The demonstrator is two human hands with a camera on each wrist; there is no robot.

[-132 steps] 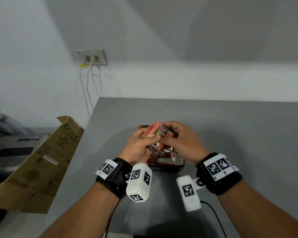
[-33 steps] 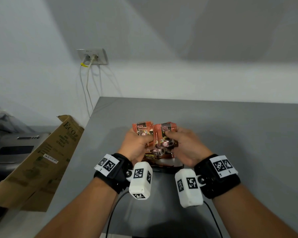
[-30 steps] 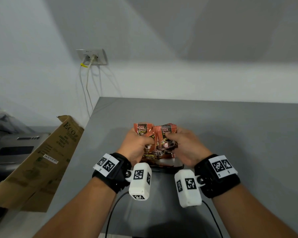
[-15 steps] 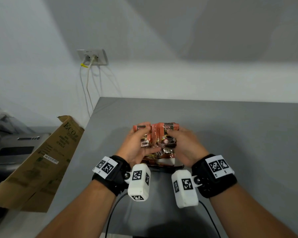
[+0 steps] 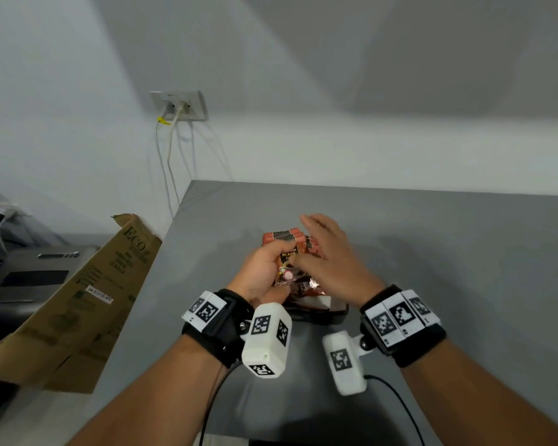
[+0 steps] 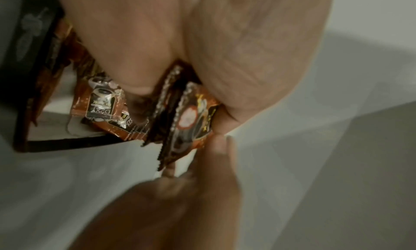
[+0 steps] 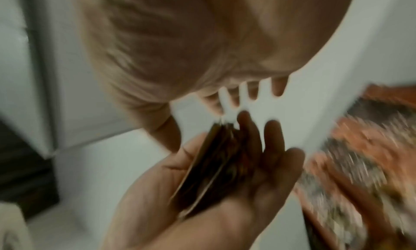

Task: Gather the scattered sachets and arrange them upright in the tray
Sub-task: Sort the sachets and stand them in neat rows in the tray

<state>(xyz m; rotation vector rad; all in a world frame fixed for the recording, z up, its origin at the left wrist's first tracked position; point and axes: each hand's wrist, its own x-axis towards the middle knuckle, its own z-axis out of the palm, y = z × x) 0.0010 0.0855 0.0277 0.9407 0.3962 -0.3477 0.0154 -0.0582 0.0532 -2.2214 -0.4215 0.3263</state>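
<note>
Several orange-and-black sachets (image 5: 282, 237) stand upright in a small dark tray (image 5: 337, 312) at mid-table. My left hand (image 5: 271, 263) grips a few more sachets (image 5: 287, 268) just above the tray; in the left wrist view thumb and fingers pinch this bundle (image 6: 193, 115) edge-on. My right hand (image 5: 327, 244) hovers over the right side of the standing sachets, fingers straight and spread, holding nothing. The right wrist view is blurred: spread right fingers (image 7: 253, 91), my left hand with its bundle (image 7: 216, 165) below them, and standing sachets (image 7: 351, 156) at the right.
The grey table (image 5: 448, 252) ends at its left edge beside a leaning cardboard box (image 5: 87, 294). A wall socket with white cables (image 5: 178, 106) sits behind the table's far left corner. A black cable (image 5: 397, 400) trails from my right wrist camera.
My right hand has let go of the sachets and spread its fingers open above them. The left hand now holds the bundle alone, lower and closer to the tray.
</note>
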